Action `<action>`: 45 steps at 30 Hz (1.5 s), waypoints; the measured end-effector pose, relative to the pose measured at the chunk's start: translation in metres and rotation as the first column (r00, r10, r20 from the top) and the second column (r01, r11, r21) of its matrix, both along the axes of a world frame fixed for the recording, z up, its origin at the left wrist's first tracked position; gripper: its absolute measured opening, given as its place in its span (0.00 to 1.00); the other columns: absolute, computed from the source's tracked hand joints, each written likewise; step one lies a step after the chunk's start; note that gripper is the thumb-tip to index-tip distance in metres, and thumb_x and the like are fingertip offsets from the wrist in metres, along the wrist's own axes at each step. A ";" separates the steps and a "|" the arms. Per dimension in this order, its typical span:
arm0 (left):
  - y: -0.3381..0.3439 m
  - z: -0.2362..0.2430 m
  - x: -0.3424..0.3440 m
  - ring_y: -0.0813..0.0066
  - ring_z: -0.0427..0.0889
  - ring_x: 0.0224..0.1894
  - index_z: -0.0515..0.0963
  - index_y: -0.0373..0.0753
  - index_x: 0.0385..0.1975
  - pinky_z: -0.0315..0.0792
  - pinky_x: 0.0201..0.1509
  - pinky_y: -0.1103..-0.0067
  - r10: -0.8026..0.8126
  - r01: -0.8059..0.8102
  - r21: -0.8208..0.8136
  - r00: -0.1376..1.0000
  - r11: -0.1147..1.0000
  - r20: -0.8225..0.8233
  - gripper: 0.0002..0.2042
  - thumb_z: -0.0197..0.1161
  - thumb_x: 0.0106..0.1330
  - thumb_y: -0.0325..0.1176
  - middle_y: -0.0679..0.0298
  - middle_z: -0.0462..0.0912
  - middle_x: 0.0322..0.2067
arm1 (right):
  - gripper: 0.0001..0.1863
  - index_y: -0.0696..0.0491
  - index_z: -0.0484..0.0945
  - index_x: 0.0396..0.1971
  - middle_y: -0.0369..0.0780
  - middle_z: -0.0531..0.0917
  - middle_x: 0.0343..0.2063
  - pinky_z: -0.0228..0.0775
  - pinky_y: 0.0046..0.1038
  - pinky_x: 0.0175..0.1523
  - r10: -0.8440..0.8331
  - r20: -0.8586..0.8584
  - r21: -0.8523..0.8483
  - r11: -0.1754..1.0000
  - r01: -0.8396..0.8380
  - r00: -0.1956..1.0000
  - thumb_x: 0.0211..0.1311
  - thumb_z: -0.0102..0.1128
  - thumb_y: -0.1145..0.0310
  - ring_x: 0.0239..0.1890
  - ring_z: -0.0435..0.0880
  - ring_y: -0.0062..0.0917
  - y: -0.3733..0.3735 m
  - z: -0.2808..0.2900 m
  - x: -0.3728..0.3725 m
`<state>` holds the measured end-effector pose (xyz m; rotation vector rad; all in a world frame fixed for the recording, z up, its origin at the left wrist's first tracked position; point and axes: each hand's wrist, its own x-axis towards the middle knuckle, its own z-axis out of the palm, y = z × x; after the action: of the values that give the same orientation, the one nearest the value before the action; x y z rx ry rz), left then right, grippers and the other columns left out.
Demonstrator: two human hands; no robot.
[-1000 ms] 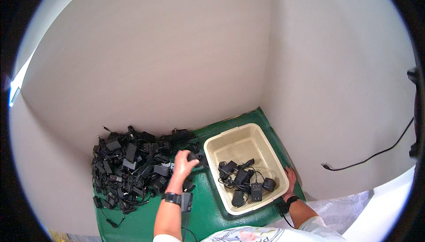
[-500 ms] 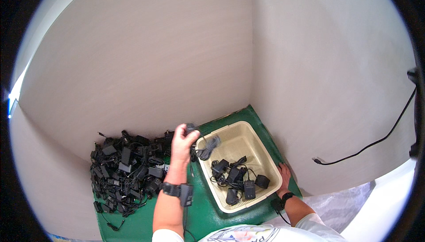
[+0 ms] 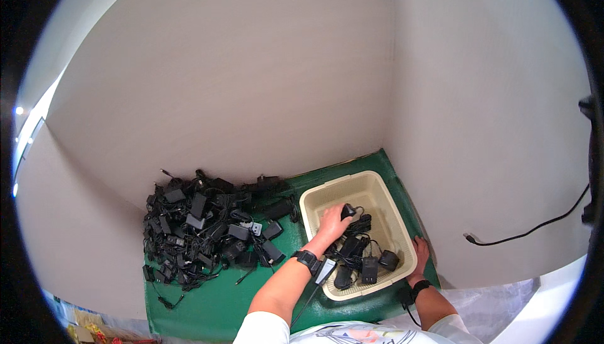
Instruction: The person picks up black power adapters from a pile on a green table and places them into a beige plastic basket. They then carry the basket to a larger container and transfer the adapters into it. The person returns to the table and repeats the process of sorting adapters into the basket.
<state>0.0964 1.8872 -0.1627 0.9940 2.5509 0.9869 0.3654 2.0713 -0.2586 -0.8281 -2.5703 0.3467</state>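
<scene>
Adapters (image 3: 369, 270) in cream basket (image 3: 362, 188), left hand (image 3: 331, 223) with grip around another adapter (image 3: 348, 211); right hand (image 3: 419, 259) alongside, grip unclear.

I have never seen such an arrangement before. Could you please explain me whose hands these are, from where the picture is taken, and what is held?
There is no robot here: these are a person's own bare hands, with a black band on each wrist. The view comes from the left one of two fisheye cameras worn on the head, looking down, so straight edges look bent.

On the green table, a heap of black power adapters with cables lies at left. At right stands a cream plastic basket with several more adapters inside.

The left hand holds a black adapter over the basket. The right hand is beside the basket's right side, holding nothing visible.
</scene>
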 end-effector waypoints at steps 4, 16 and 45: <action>-0.033 0.016 -0.011 0.51 0.69 0.54 0.69 0.36 0.52 0.63 0.59 0.63 0.119 -0.033 0.247 0.931 0.968 -0.344 0.26 0.62 0.53 0.36 0.50 0.72 0.50 | 0.21 0.49 0.70 0.48 0.42 0.66 0.55 0.48 0.44 0.64 -0.006 -0.004 -0.068 0.998 0.005 1.000 0.52 0.55 0.63 0.62 0.59 0.39 0.000 -0.001 0.001; -0.179 -0.020 -0.058 0.57 0.73 0.46 0.73 0.37 0.47 0.61 0.58 0.62 0.252 -0.368 -0.216 0.869 0.904 -0.426 0.25 0.66 0.45 0.36 0.53 0.76 0.39 | 0.19 0.51 0.70 0.47 0.42 0.67 0.55 0.50 0.42 0.64 -0.038 0.019 -0.033 0.999 0.039 0.999 0.54 0.53 0.66 0.61 0.60 0.40 0.001 -0.005 -0.002; -0.203 0.031 0.002 0.57 0.71 0.51 0.72 0.40 0.52 0.66 0.56 0.72 0.220 -0.191 0.295 0.973 0.936 -0.067 0.27 0.65 0.46 0.25 0.55 0.70 0.46 | 0.24 0.54 0.64 0.54 0.44 0.67 0.55 0.48 0.39 0.65 -0.040 -0.115 -0.160 0.987 0.021 0.993 0.57 0.54 0.65 0.60 0.61 0.39 -0.001 0.008 -0.001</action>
<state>0.0986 1.6837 -0.1314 0.8738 2.6885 1.4338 0.3647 2.0700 -0.2507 -0.8745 -2.4421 0.5790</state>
